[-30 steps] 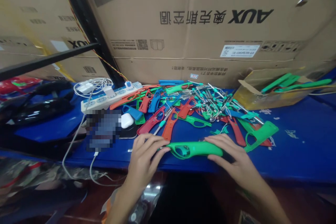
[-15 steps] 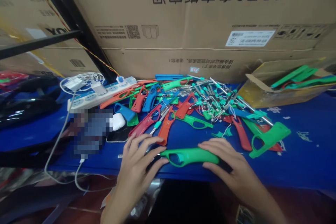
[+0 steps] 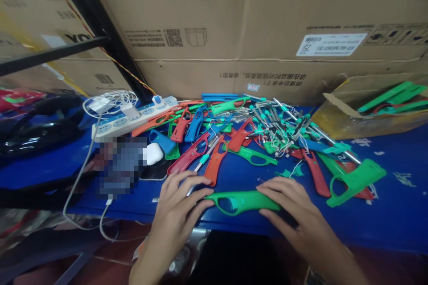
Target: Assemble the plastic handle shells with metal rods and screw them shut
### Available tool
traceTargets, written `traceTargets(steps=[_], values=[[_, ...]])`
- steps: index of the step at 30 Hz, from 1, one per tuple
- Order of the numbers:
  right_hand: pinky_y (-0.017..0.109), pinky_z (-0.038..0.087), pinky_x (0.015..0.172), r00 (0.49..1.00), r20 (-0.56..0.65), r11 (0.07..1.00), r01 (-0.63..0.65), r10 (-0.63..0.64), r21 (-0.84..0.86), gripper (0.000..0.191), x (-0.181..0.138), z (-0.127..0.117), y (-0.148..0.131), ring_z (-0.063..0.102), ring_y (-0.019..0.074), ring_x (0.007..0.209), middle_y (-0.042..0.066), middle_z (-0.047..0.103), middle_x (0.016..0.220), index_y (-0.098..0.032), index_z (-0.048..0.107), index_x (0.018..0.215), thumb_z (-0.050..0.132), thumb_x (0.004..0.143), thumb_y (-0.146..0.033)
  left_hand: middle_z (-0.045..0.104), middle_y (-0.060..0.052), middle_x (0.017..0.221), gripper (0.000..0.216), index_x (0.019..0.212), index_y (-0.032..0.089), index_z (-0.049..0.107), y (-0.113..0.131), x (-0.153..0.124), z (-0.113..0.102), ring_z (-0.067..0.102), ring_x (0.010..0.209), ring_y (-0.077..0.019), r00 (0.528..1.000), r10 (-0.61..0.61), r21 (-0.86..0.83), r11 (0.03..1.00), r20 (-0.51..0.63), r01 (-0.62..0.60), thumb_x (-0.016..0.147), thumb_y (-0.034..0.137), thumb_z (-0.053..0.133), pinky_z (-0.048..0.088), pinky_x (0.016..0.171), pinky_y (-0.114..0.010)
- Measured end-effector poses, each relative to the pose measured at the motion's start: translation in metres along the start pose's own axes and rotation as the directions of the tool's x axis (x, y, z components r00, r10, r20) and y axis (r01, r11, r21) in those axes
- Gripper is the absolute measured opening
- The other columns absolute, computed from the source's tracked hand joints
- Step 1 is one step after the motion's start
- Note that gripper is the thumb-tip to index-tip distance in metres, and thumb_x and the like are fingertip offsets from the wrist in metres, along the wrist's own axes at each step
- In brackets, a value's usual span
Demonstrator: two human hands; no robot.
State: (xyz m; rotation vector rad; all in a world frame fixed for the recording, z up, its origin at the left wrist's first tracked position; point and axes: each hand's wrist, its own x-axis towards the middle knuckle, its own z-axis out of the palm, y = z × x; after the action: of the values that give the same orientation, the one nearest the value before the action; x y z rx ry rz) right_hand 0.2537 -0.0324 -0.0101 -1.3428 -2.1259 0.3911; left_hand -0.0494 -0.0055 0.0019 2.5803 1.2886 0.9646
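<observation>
A green gas lighter (image 3: 245, 201) lies level between my two hands, just above the near edge of the blue table. My left hand (image 3: 182, 200) pinches its narrow front end, where the metal tube goes in; the tube is mostly hidden by my fingers. At the other end, my right hand (image 3: 286, 200) grips the handle between thumb and fingers. A teal trigger piece shows inside the lighter's loop. Right behind my left fingertips lies an orange handle shell (image 3: 216, 161), beside a red handle shell (image 3: 189, 155).
A heap of metal tubes and teal igniter parts (image 3: 281, 127) fills the table's middle. At the right are a green handle shell (image 3: 357, 181) and a cardboard box (image 3: 364, 124) of shells. A power strip (image 3: 133, 118) and blurred-out device (image 3: 122, 164) sit left. Large cartons (image 3: 240, 44) stand behind.
The view has shifted slightly, so the scene sits a little further right. Both hands keep their hold on the green lighter, which stays in nearly the same place.
</observation>
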Motion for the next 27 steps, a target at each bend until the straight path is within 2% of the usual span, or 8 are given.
traceTargets(steps=[4, 9, 17, 22, 27], values=[[0.049, 0.052, 0.104, 0.999, -0.016, 1.0, 0.03, -0.03, -0.002, 0.042, 0.0, -0.0043, -0.0012, 0.059, 0.0269, 0.125, 0.001, 0.066, 0.132, -0.041, 0.054, 0.142, 0.062, 0.101, -0.039, 0.073, -0.002, 0.122, 0.015, 0.112, 0.027, 0.072, -0.0011, -0.0005, -0.0001, 0.053, 0.122, -0.0266, 1.0, 0.008, 0.004, 1.0, -0.005, -0.008, 0.1, 0.025, 0.063, 0.039, 0.101, -0.046], [0.049, 0.048, 0.107, 0.997, -0.017, 0.997, 0.07, -0.07, -0.012, 0.033, 0.0022, -0.004, -0.0009, 0.058, 0.0267, 0.126, 0.001, 0.066, 0.132, -0.038, 0.061, 0.133, 0.064, 0.1, -0.037, 0.073, -0.003, 0.12, 0.014, 0.112, 0.027, 0.072, -0.0016, -0.0006, 0.0012, 0.053, 0.121, -0.0266, 1.0, 0.008, 0.005, 1.0, -0.007, -0.008, 0.1, 0.026, 0.064, 0.039, 0.101, -0.046], [0.047, 0.032, 0.117, 0.992, -0.003, 0.991, 0.125, -0.125, -0.037, 0.028, 0.0036, -0.0039, -0.0009, 0.057, 0.022, 0.126, 0.0, 0.066, 0.129, -0.034, 0.059, 0.13, 0.064, 0.102, -0.032, 0.073, -0.003, 0.118, 0.015, 0.112, 0.024, 0.071, 0.0006, 0.0023, 0.0021, 0.053, 0.12, -0.0254, 1.0, 0.022, 0.012, 1.0, -0.009, -0.022, 0.098, 0.021, 0.066, 0.037, 0.102, -0.044], [0.045, 0.029, 0.117, 0.988, -0.005, 0.987, 0.153, -0.154, -0.048, 0.025, 0.0059, -0.0035, -0.0019, 0.057, 0.021, 0.125, -0.001, 0.067, 0.127, -0.032, 0.06, 0.127, 0.064, 0.102, -0.032, 0.073, -0.001, 0.117, 0.015, 0.111, 0.026, 0.072, 0.0005, 0.0014, 0.002, 0.052, 0.119, -0.0249, 1.0, 0.01, -0.022, 1.0, -0.003, -0.01, 0.097, 0.021, 0.068, 0.037, 0.101, -0.043], [0.049, 0.028, 0.115, 0.985, -0.004, 0.982, 0.172, -0.173, -0.079, 0.023, 0.0075, -0.0032, -0.0025, 0.058, 0.0224, 0.122, -0.001, 0.07, 0.123, -0.031, 0.061, 0.125, 0.063, 0.103, -0.032, 0.073, 0.0, 0.119, 0.017, 0.112, 0.028, 0.072, -0.001, 0.0007, 0.003, 0.052, 0.121, -0.0253, 1.0, 0.0, -0.025, 1.0, 0.015, 0.001, 0.097, 0.022, 0.068, 0.037, 0.103, -0.045]])
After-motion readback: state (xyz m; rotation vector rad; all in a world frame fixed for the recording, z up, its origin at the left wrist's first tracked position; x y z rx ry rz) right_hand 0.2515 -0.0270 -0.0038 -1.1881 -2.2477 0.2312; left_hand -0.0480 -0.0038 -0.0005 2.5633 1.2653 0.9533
